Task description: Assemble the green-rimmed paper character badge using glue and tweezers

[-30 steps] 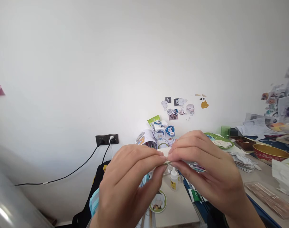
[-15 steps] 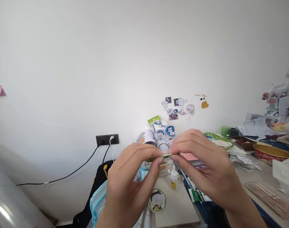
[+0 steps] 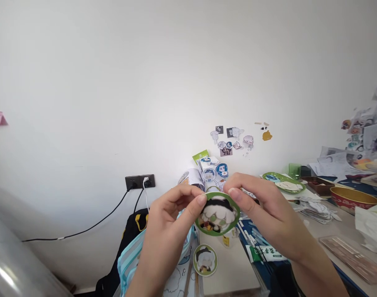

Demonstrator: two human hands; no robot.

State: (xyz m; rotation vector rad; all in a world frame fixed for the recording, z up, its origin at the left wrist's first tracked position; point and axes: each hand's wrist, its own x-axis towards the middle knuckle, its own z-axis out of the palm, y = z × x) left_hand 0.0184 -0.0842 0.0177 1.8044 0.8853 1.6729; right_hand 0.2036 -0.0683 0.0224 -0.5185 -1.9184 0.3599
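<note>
- Round green-rimmed sticker [image 3: 217,213] held up facing the viewer, above the near edge of the desk [image 3: 234,264]; it shows a cartoon figure with a dark hat.
- Left hand [image 3: 163,231] pinches the sticker's left rim between thumb and fingertips; right hand [image 3: 262,210] pinches the upper right rim. The hands are close together, both clamped on the one sticker.
- Step in hand, as I judge it: handling the sticker at its edges, perhaps working the backing. Any next move would call for a fine fingertip grip at the rim without creasing it.
- Directly below, a second sticker [image 3: 205,260] of like design lies flat on the desk; a small glue bottle [image 3: 227,240] stands just behind it, partly hidden.
- Right: green plate [image 3: 284,181], gold bowl [image 3: 352,200], loose papers.
- Left, low: teal pouch [image 3: 129,260] beside a black bag [image 3: 126,231].
- Far: white wall with small stickers stuck on [image 3: 232,138]; socket [image 3: 139,181] with cables plugged in.
</note>
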